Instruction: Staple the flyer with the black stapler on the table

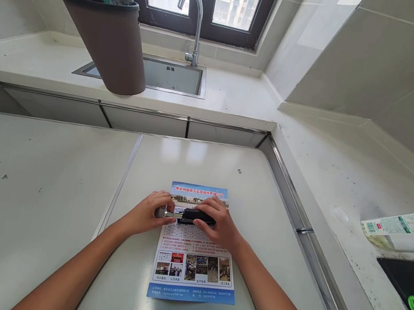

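Note:
A black stapler (200, 216) with a silver metal part sticking out on its left lies crosswise over a printed flyer (197, 246). My left hand (150, 215) pinches the metal end between thumb and fingers. Around the black body, my right hand (221, 227) has its thumb at the near side and its fingers over the far side. The flyer, with blue bands at top and bottom, text and small photos, lies flat beneath both hands. Its upper middle is partly covered by the hands and stapler.
The white table (56, 204) has a seam left of the flyer and small dark bits on it. Behind stand a brown bin (104, 42), a sink (174, 76) and a faucet (199, 21). On the right counter (333, 160) lies a clear bottle (408, 231).

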A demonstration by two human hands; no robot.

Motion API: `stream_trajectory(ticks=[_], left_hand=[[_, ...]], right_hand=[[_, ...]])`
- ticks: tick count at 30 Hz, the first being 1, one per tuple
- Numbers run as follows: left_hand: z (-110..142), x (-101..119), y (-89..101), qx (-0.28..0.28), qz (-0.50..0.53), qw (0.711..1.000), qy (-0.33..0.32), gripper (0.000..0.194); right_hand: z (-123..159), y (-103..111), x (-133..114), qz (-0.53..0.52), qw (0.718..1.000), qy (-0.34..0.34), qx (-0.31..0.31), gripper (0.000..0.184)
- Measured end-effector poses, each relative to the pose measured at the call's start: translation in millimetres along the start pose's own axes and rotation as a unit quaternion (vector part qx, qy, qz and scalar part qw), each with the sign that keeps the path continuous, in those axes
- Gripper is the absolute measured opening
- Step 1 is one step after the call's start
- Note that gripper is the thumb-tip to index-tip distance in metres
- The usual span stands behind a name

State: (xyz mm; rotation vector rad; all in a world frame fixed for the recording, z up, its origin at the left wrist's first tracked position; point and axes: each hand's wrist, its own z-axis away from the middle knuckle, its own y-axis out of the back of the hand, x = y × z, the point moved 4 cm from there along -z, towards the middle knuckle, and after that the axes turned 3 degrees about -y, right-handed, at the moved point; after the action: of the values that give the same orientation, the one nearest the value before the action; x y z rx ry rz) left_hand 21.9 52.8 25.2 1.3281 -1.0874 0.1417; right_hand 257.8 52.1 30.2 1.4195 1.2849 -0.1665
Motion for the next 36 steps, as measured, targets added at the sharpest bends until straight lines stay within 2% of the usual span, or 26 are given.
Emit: stream_trajectory(ticks=[24, 27, 32, 36], left_hand=[[3.3, -1.9, -2.9, 0.007, -0.022, 1.0, 0.001, 0.023], [5.3, 1.0, 0.9, 0.015, -0.007, 0.999, -0.035, 0.017], [7.9, 5.0, 4.6, 0.058, 0.006, 0.989, -0.133, 0.007], [9.2, 4.4, 2.6, 0.081, -0.014, 0.982, -0.168, 0.004]], right_hand=[[1.4, -1.2, 0.7, 0.015, 1.0, 0.004, -0.003, 0.023], [1.4, -1.4, 1.0, 0.016, 1.0, 0.006, -0.004, 0.023], [1.4, -1.5, 1.6, 0.021, 1.0, 0.012, 0.001, 0.022], [1.7, -1.6, 2.4, 0.025, 1.0, 0.017, 0.005, 0.023]])
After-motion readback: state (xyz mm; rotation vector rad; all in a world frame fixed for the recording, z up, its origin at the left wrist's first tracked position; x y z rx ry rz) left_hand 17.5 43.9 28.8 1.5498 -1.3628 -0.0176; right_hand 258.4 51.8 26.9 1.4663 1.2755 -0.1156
